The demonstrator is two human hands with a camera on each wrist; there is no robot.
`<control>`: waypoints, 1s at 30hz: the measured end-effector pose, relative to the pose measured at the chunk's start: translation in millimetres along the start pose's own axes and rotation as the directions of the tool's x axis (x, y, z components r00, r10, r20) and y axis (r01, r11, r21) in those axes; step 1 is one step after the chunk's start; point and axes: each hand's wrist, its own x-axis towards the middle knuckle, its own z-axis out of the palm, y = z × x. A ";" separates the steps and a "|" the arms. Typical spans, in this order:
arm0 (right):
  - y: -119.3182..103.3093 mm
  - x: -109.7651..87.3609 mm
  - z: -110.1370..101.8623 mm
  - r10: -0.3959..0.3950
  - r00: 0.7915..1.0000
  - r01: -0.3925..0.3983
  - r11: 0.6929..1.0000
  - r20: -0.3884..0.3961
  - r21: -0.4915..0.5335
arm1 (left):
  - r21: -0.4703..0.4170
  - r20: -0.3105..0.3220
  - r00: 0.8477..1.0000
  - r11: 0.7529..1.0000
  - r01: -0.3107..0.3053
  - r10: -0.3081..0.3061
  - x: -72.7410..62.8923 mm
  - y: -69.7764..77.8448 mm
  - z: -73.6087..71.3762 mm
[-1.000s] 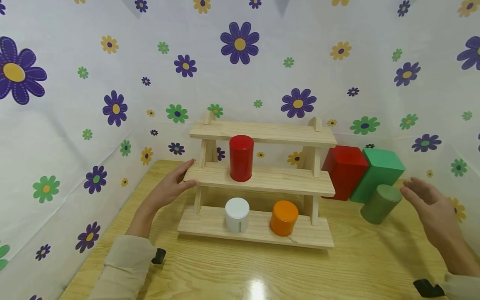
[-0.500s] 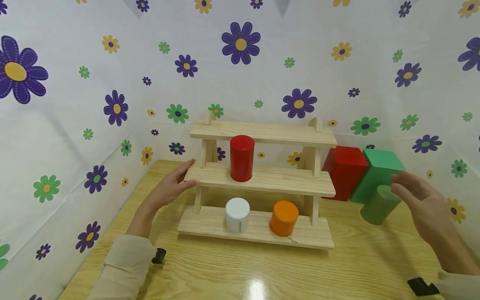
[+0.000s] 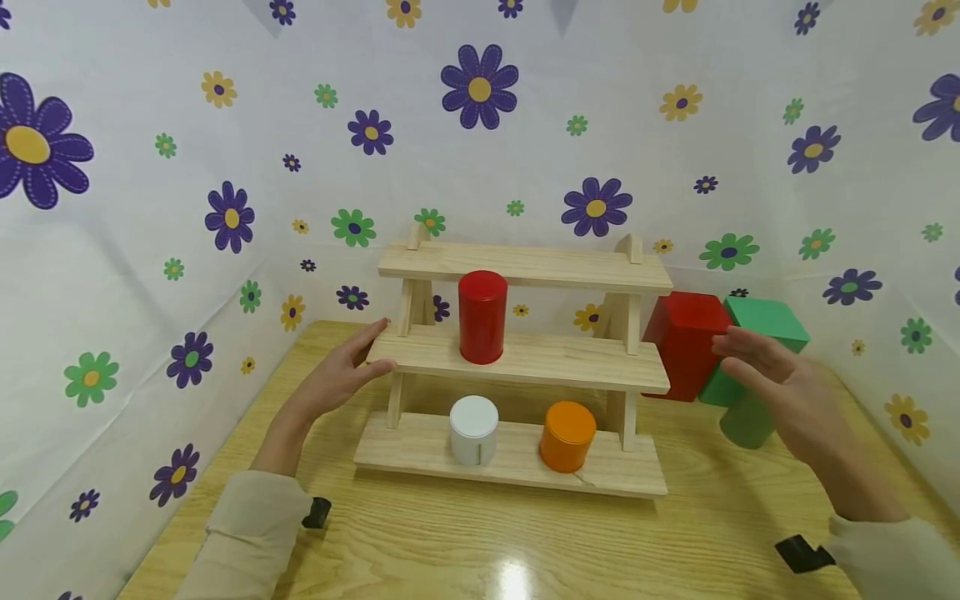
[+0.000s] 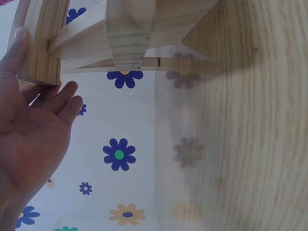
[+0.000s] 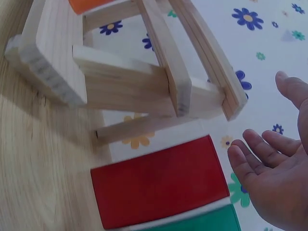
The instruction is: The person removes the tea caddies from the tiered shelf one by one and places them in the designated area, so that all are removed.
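Observation:
A three-tier wooden display shelf (image 3: pixel 525 357) stands in the middle of the table. My left hand (image 3: pixel 330 385) grips the left end of its middle board, thumb on one face and fingers around the other in the left wrist view. My right hand (image 3: pixel 795 400) is raised with nothing in it, fingers loosely bent and thumb apart. In the head view it overlaps a green cylindrical tin (image 3: pixel 744 425) and a green box (image 3: pixel 772 317). Beside those stands a red box (image 3: pixel 678 350), seen close to the shelf's right end in the right wrist view.
A tall red tin (image 3: pixel 482 317) stands on the middle tier. On the bottom tier are a short white tin (image 3: pixel 474 430) and a short orange tin (image 3: pixel 567 437). A flower-printed cloth (image 3: pixel 480 167) surrounds the wooden table (image 3: pixel 420 542) at the back and sides.
My right hand has moved left from beside the green tin, across in front of it, toward the red box. My left hand and the shelf have stayed put.

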 end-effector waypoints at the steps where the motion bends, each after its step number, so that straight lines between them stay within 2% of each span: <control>1: -1.8 1.9 3.0 -0.011 1.000 0.011 1.000 0.012 0.021 | 0.001 -0.001 1.000 1.000 -0.001 0.001 0.1 0.2 -0.1; 20: -46.6 27.9 55.6 -0.048 0.990 0.034 0.994 0.132 0.106 | 0.000 0.009 1.000 1.000 0.002 -0.002 -0.4 1.0 -0.9; 30: -60.6 43.2 72.7 -0.057 0.981 0.034 0.991 0.183 0.127 | -0.004 0.021 1.000 1.000 0.002 -0.002 0.0 2.3 -1.3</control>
